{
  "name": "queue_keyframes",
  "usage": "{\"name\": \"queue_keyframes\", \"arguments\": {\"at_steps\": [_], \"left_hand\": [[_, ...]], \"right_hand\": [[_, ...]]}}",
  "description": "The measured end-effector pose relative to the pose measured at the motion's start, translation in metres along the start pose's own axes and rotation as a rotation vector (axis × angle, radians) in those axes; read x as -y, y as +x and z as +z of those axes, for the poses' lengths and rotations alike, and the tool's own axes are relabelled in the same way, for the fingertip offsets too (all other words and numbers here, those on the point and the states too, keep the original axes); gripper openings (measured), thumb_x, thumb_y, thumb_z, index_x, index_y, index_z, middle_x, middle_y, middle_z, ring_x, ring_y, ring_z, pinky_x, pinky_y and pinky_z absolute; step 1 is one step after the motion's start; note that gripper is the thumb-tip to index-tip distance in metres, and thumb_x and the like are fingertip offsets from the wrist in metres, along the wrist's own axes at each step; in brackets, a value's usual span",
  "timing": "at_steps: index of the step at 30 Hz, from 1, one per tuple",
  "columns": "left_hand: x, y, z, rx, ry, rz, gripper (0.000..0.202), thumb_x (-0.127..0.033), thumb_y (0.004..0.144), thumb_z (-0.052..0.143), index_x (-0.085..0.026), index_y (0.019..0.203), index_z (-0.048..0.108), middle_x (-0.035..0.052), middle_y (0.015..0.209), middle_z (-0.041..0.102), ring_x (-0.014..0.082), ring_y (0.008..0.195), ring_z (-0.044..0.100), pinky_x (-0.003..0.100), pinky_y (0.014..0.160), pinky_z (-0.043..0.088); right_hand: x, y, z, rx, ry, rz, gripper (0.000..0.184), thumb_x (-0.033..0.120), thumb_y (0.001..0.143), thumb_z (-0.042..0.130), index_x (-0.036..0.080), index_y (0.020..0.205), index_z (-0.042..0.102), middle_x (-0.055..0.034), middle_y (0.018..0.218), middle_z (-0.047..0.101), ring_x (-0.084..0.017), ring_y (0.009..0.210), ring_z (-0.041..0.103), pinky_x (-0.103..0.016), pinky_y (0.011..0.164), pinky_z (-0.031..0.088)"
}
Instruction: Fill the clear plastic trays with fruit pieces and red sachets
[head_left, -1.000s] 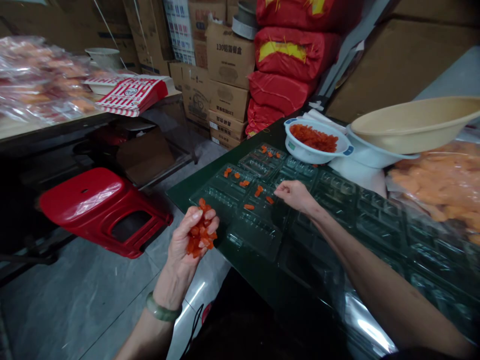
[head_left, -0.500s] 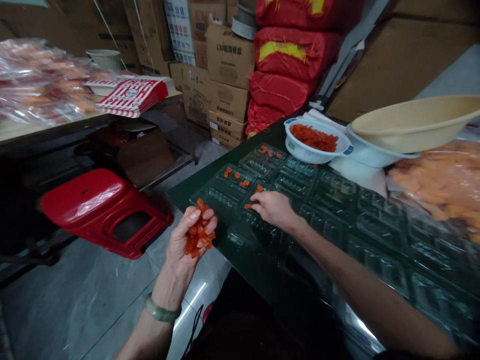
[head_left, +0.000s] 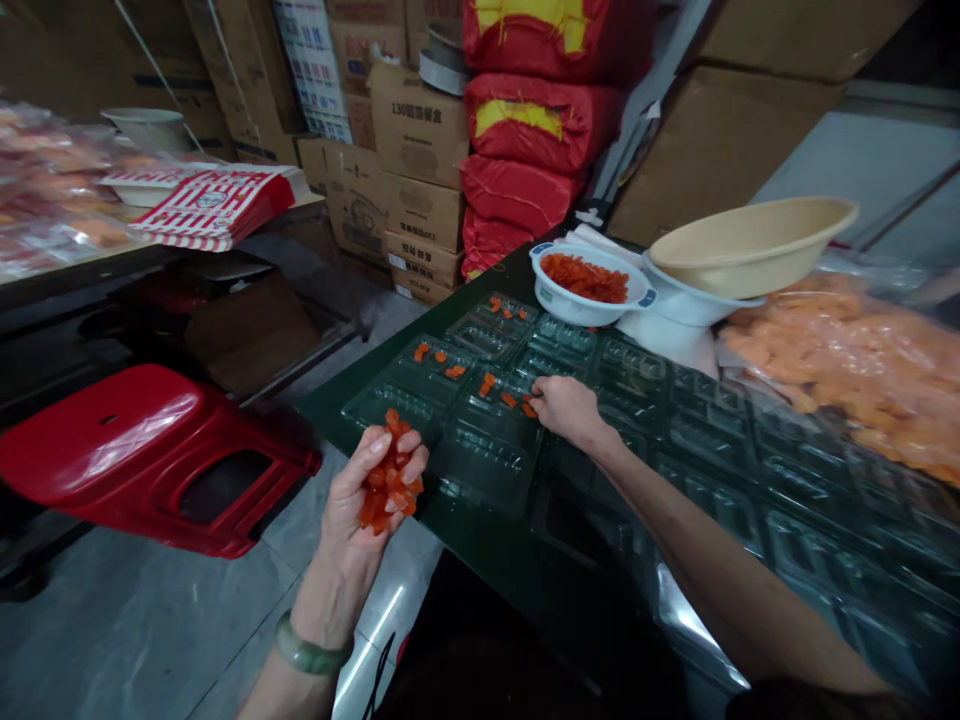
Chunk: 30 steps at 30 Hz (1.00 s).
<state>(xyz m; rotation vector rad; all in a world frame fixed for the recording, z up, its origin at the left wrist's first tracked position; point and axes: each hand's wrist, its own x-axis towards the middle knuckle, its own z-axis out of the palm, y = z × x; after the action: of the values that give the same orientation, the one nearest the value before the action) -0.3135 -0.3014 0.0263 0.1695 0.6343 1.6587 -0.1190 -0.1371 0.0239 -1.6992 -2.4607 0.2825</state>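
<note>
storeroom, carton (head_left: 417, 125) marked 130 | left hand (head_left: 351, 525) cupping orange pieces (head_left: 386, 487) | right hand (head_left: 566, 408) pinched over tray (head_left: 480, 465)

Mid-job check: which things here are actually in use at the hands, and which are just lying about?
In use:
left hand, closed on a handful of orange-red pieces
right hand, at the clear compartment trays
white bowl of the same pieces

Lying about:
red stool
beige basin
red sacks
cardboard boxes
bag of orange snacks
</note>
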Motion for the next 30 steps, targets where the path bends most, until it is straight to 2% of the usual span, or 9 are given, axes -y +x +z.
{"name": "queue_keyframes", "arguments": {"at_steps": [4, 6, 8, 10, 16, 19, 22, 27, 30], "left_hand": [[0.007, 0.004, 0.009, 0.024, 0.032, -0.034, 0.026, -0.013, 0.062, 0.067, -0.02, 0.067, 0.042, -0.0002, 0.07, 0.05, 0.0072, 0.05, 0.045, 0.008, 0.028, 0.028], [0.011, 0.006, 0.012, 0.035, 0.043, -0.052, 0.025, -0.013, 0.063, 0.066, -0.02, 0.067, 0.042, -0.0002, 0.07, 0.05, 0.0071, 0.05, 0.045, 0.008, 0.029, 0.028], [0.017, 0.009, 0.016, 0.046, 0.04, -0.073, 0.025, -0.013, 0.064, 0.065, -0.02, 0.068, 0.042, -0.0003, 0.07, 0.049, 0.0072, 0.05, 0.045, 0.008, 0.029, 0.028], [0.024, 0.012, 0.019, 0.061, 0.04, -0.096, 0.024, -0.013, 0.064, 0.064, -0.02, 0.068, 0.041, -0.0004, 0.069, 0.048, 0.0072, 0.05, 0.045, 0.009, 0.03, 0.028], [0.038, 0.018, 0.028, 0.107, 0.064, -0.135, 0.025, -0.015, 0.064, 0.064, -0.02, 0.066, 0.039, -0.0005, 0.07, 0.048, 0.0071, 0.05, 0.044, 0.009, 0.029, 0.026], [0.039, 0.021, 0.03, 0.104, 0.059, -0.134, 0.027, -0.014, 0.063, 0.065, -0.02, 0.066, 0.039, -0.0005, 0.069, 0.049, 0.0075, 0.049, 0.045, 0.009, 0.029, 0.026], [0.04, 0.021, 0.029, 0.09, 0.05, -0.14, 0.027, -0.014, 0.063, 0.065, -0.02, 0.067, 0.039, -0.0002, 0.069, 0.05, 0.0077, 0.049, 0.046, 0.009, 0.029, 0.025], [0.04, 0.018, 0.029, 0.087, 0.058, -0.14, 0.024, -0.014, 0.065, 0.063, -0.02, 0.067, 0.039, 0.0003, 0.071, 0.051, 0.0071, 0.049, 0.046, 0.009, 0.029, 0.026], [0.038, 0.017, 0.031, 0.092, 0.061, -0.124, 0.024, -0.015, 0.064, 0.063, -0.019, 0.066, 0.04, -0.0001, 0.07, 0.05, 0.0066, 0.049, 0.045, 0.008, 0.029, 0.027]], "right_hand": [[-0.026, 0.0, -0.019, -0.082, 0.793, 0.293, 0.007, 0.018, 0.071, 0.05, 0.018, 0.074, 0.056, 0.0013, 0.057, 0.05, -0.011, 0.05, 0.047, -0.023, 0.046, 0.032], [-0.04, -0.004, -0.03, -0.098, 1.193, 0.425, 0.016, 0.011, 0.063, 0.049, 0.017, 0.076, 0.053, 0.0049, 0.052, 0.044, -0.009, 0.044, 0.041, -0.021, 0.042, 0.028], [-0.051, -0.01, -0.033, -0.074, 1.426, 0.46, 0.022, 0.006, 0.054, 0.048, 0.016, 0.073, 0.052, 0.0055, 0.052, 0.045, -0.008, 0.044, 0.043, -0.021, 0.042, 0.03], [-0.057, -0.017, -0.025, -0.1, 1.523, 0.435, 0.022, 0.006, 0.051, 0.048, 0.016, 0.07, 0.052, 0.0046, 0.055, 0.048, -0.009, 0.047, 0.047, -0.022, 0.046, 0.035], [-0.052, -0.025, 0.016, -0.3, 1.46, 0.309, 0.02, 0.012, 0.053, 0.054, 0.016, 0.073, 0.057, 0.001, 0.063, 0.061, -0.015, 0.072, 0.061, -0.028, 0.068, 0.042], [-0.054, -0.026, 0.019, -0.332, 1.477, 0.197, 0.026, 0.014, 0.053, 0.06, 0.016, 0.08, 0.061, -0.0016, 0.07, 0.067, -0.017, 0.082, 0.062, -0.033, 0.084, 0.041], [-0.059, -0.027, 0.014, -0.372, 1.431, 0.183, 0.026, 0.022, 0.059, 0.064, 0.016, 0.084, 0.06, -0.0041, 0.077, 0.069, -0.016, 0.081, 0.063, -0.033, 0.086, 0.042], [-0.07, -0.029, 0.006, -0.371, 0.994, 0.185, 0.025, 0.031, 0.073, 0.055, 0.014, 0.092, 0.057, -0.0041, 0.074, 0.066, -0.013, 0.059, 0.058, -0.027, 0.063, 0.045], [-0.069, -0.037, 0.0, -0.296, 0.553, 0.036, 0.019, 0.03, 0.081, 0.046, 0.016, 0.08, 0.06, -0.002, 0.064, 0.062, -0.013, 0.055, 0.054, -0.025, 0.059, 0.04]]}}
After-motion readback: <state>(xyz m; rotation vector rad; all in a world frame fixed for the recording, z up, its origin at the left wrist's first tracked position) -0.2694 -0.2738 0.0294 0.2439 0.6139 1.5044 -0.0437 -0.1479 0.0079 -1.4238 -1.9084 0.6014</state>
